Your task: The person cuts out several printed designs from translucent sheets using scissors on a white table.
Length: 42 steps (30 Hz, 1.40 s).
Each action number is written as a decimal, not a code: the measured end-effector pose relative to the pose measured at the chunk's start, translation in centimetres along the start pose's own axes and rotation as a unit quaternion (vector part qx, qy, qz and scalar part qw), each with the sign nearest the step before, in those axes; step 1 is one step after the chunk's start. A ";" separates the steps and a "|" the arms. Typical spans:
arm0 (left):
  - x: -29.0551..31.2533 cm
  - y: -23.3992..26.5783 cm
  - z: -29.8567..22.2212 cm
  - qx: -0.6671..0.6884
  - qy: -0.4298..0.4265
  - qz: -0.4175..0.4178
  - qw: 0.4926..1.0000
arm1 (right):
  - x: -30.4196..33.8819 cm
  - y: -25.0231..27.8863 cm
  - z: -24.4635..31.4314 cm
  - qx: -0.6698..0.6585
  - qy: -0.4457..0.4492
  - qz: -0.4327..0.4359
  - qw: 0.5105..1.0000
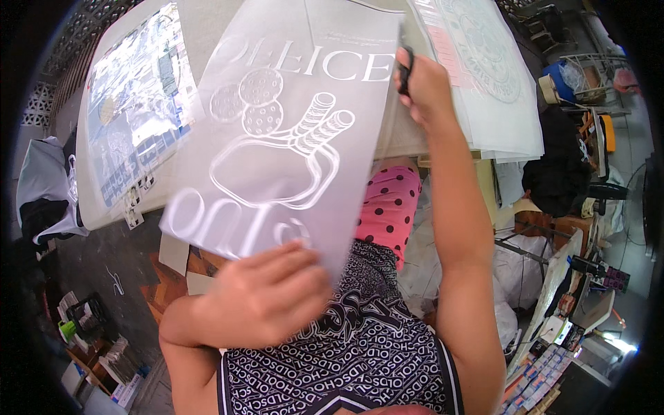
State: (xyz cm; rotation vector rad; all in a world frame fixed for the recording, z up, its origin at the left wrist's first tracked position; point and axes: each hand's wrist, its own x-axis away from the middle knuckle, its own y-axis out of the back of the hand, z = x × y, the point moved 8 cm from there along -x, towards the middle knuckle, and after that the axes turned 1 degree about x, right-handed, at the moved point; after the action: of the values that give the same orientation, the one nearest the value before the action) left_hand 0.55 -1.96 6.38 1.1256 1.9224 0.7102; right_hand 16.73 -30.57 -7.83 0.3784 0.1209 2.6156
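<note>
A large translucent plastic sheet (277, 166) with white line drawings and lettering slants from the table toward my body. At its near edge my left hand (270, 294), slightly blurred, has its fingers curled on the sheet. My right hand (425, 86), far out on the right, is closed round the black handles of a pair of scissors (406, 70). The scissors are at the sheet's far right edge; their blades are hard to make out.
The pale table (394, 142) carries a glossy printed sheet (142, 104) at left and stacked translucent sheets (484, 90) at right. A pink polka-dot cloth (391, 207) lies below the table edge. Shelves with small packages (546, 377) stand at lower right.
</note>
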 end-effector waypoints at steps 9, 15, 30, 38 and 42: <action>1.9 6.2 10.4 -0.105 0.249 -0.104 0.957 | 19.7 7.2 -5.4 -0.091 -0.103 0.130 0.982; -4.3 -4.8 17.0 -0.227 0.199 -0.061 0.951 | 23.0 4.3 -8.8 -0.204 -0.098 0.151 0.962; -5.3 -6.5 15.4 -0.202 0.104 -0.107 0.968 | 26.7 3.1 -5.9 -0.119 -0.153 0.187 0.963; -4.1 -6.7 13.1 -0.200 0.103 -0.085 0.971 | 27.7 1.3 -8.4 -0.141 -0.194 0.222 0.945; -3.9 -7.4 12.6 -0.213 0.070 -0.106 0.969 | 26.8 0.4 -8.7 -0.150 -0.155 0.190 0.958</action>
State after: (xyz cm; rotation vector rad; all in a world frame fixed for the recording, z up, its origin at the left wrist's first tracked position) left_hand 8.92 -7.84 -4.75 0.6093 1.8494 1.0424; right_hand -8.52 -18.15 -9.51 0.7570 -0.4947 2.8395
